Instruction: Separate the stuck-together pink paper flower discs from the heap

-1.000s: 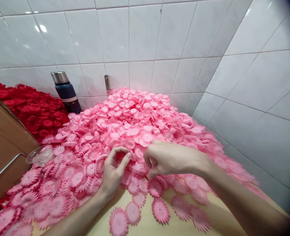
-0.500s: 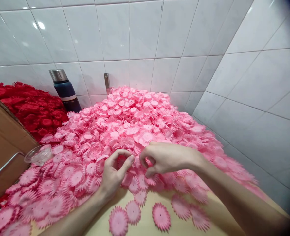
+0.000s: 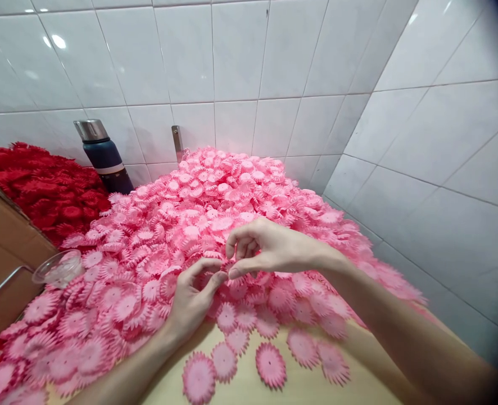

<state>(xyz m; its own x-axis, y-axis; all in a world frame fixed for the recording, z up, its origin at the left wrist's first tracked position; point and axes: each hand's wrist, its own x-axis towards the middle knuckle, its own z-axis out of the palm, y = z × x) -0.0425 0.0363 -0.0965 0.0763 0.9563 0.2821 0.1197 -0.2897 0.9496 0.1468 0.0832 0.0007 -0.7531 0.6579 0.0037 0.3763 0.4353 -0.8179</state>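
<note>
Near the middle of the view, my left hand [image 3: 194,292] has its thumb and forefinger pressed together in a pinch. What lies between those fingertips is too small to make out. Just to the right, my right hand [image 3: 276,247] is bent over from above, with curved fingers and its thumb stretched toward the left fingertips. A gap shows between its forefinger and thumb, and I see nothing held there. Both hands are over a large heap of pink paper-like flower discs [image 3: 190,216] with fringed edges. One darker-rimmed pink disc [image 3: 271,364] lies on the pale tabletop [image 3: 236,388].
A dark blue bottle [image 3: 105,157] with a steel cap stands behind the heap, beside a pile of red discs [image 3: 42,188]. At left are a clear plastic tub [image 3: 59,269] and a cardboard box [image 3: 8,259]. Tiled walls [image 3: 236,50] close off the back and right.
My right hand has risen slightly and moved left, its thumb now reaching to the left fingertips. My left hand stays pinched. The whole view has shifted a little.
</note>
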